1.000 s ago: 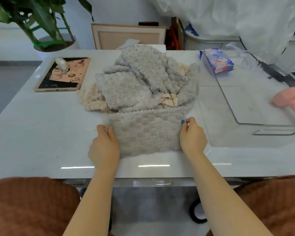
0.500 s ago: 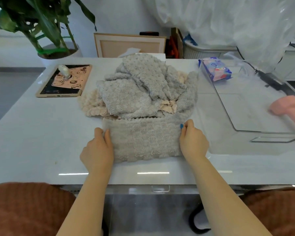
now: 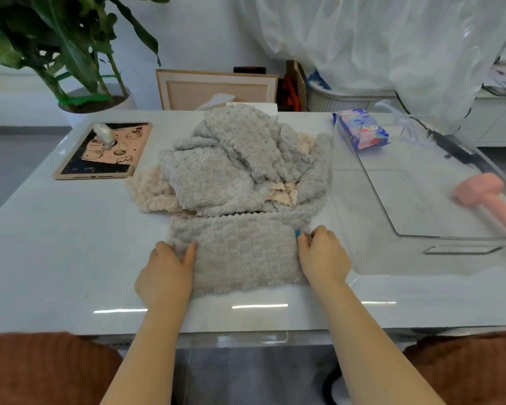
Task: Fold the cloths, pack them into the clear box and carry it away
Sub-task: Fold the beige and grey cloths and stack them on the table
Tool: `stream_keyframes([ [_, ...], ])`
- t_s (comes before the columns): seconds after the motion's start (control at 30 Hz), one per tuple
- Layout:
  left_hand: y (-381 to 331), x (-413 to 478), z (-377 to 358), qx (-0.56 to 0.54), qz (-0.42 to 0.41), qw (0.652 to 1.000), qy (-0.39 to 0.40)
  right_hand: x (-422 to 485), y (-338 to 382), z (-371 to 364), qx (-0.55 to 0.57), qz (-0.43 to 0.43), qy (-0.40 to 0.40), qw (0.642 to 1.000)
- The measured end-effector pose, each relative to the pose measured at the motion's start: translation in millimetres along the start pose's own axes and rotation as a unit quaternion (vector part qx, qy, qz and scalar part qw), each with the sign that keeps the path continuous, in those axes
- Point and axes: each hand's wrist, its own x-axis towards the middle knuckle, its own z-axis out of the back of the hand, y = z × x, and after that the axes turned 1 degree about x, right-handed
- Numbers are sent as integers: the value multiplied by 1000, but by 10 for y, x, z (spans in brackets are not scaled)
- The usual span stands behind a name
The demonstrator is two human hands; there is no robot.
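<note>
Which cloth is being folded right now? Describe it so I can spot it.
On the white table, just in front of the heap of cloths, a grey cloth lies flat. It alone is a neat rectangle, with the left hand and right hand at its two ends.

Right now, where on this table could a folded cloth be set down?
Bare top lies left of the left hand, below the tablet. The clear box floor is mostly bare. The middle is crowded by the cloth pile.

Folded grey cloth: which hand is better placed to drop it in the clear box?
Right. The right hand already sits at the folded grey cloth's right edge, nearest the clear box; the left hand is on the far side.
</note>
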Motion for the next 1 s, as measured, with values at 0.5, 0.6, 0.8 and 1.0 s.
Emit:
stream_keyframes([
  [0.5, 90, -224, 212, -137, -36, 987, 70, -46, -333, 270, 337, -146, 224, 903],
  [0.6, 110, -364, 125, -56, -54, 996, 40, -205, -370, 238, 307, -156, 231, 910],
  [0.8, 185, -477, 119, -70, -79, 994, 18, -372, -249, 432, 213, -105, 190, 953],
  [1.0, 454, -293, 325, -46, -71, 994, 64, -628, 430, 547, 206, 37, 226, 951],
])
